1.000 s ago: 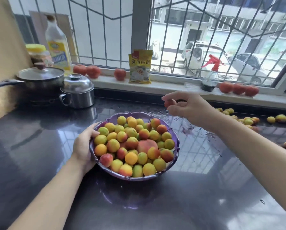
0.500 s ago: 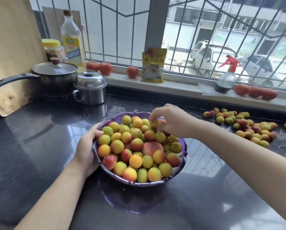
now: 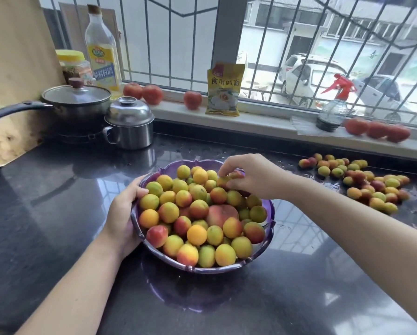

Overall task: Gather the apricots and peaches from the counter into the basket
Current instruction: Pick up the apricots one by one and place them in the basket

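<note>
A purple basket (image 3: 202, 270) heaped with yellow-red apricots and one larger peach (image 3: 220, 213) stands on the dark counter (image 3: 57, 213). My left hand (image 3: 123, 213) grips the basket's left rim. My right hand (image 3: 253, 175) hovers low over the far side of the heap, its curled fingers pinching a reddish apricot (image 3: 235, 175) that touches the pile. Several loose apricots (image 3: 362, 184) lie in a cluster on the wet counter at the right, apart from the basket.
A lidded pan (image 3: 77, 102) and a steel pot (image 3: 130, 124) sit at the back left beside a wooden board (image 3: 14, 68). The sill holds an oil bottle (image 3: 102, 49), tomatoes (image 3: 152, 94), a yellow packet (image 3: 224, 90) and a spray bottle (image 3: 332, 112).
My right hand came from above the counter behind the basket down onto the far side of the heap with an apricot. My left hand stayed on the rim.
</note>
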Action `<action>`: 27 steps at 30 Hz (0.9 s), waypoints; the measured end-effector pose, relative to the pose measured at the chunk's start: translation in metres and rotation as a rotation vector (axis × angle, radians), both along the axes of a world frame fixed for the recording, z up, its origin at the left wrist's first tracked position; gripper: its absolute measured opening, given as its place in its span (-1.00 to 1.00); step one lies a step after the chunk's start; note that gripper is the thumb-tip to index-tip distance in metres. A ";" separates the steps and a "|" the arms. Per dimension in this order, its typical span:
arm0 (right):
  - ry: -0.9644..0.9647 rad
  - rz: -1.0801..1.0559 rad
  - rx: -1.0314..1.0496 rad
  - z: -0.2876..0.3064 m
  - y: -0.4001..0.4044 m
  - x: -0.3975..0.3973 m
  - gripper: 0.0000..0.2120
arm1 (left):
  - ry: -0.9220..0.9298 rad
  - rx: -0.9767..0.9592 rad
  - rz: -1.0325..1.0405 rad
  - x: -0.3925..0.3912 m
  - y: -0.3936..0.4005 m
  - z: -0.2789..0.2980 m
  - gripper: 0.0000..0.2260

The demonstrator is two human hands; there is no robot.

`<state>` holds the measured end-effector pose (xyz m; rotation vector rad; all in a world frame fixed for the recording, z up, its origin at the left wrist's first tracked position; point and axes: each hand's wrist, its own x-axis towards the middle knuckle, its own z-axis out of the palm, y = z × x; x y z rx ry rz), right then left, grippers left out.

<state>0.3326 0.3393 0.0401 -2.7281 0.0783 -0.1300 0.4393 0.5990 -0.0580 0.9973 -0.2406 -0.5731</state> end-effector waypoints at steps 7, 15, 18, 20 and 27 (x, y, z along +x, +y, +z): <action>-0.266 -0.208 0.355 -0.001 -0.044 0.001 -0.78 | 0.007 0.069 0.021 -0.003 0.001 0.004 -0.56; -0.091 -0.532 0.201 -0.064 -0.093 -0.002 -0.62 | 0.055 0.073 0.054 -0.004 0.000 0.006 -0.56; -0.022 -0.441 0.116 -0.079 -0.088 0.006 -0.48 | 0.070 0.076 0.053 -0.003 0.000 0.005 -0.53; -0.018 -0.432 0.041 -0.085 -0.089 0.011 -0.49 | 0.075 0.076 0.054 -0.002 0.000 0.005 -0.52; -0.200 -0.477 0.086 -0.101 -0.087 0.006 -0.75 | 0.082 0.058 0.057 -0.003 0.000 0.005 -0.54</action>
